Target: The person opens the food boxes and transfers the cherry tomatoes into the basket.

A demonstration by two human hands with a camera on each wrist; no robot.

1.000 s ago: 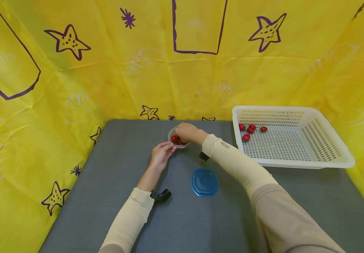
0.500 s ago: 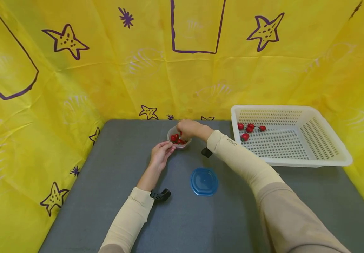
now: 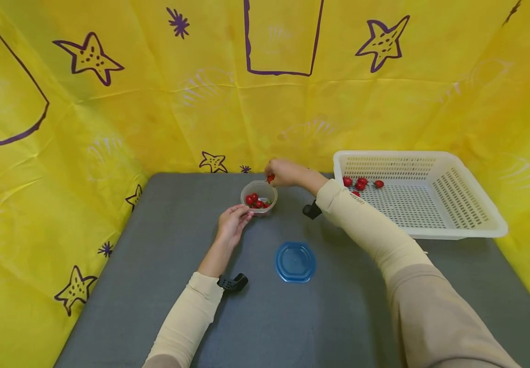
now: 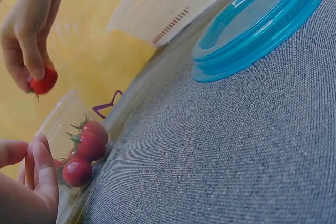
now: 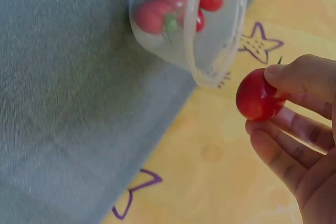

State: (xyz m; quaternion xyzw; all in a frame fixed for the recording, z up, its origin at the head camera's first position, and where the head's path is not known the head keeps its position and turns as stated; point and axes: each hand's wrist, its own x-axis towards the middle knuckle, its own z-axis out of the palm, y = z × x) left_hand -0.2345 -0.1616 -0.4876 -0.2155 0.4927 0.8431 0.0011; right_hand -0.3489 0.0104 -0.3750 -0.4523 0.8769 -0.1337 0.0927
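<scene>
My left hand (image 3: 231,225) holds the near left rim of a small clear plastic container (image 3: 269,192) with its thumb and fingers. Several cherry tomatoes (image 3: 254,201) with green stems lie in the bottom of the container. Above its far right rim, my right hand (image 3: 287,173) pinches one red cherry tomato (image 5: 257,95) between thumb and fingertips. That tomato is apart from the container in the right wrist view. Nearer to me, a round blue lid (image 3: 295,262) rests on the grey table.
At the back right stands a white perforated plastic basket (image 3: 439,233) with several cherry tomatoes (image 3: 361,184) at its left end, partly covered by my right sleeve. A yellow patterned cloth (image 3: 283,117) hangs along the back and sides of the grey table (image 3: 154,276).
My right hand has come up out of the container and shifted away to the right, with a tomato in its fingers. The left hand has stayed at the rim.
</scene>
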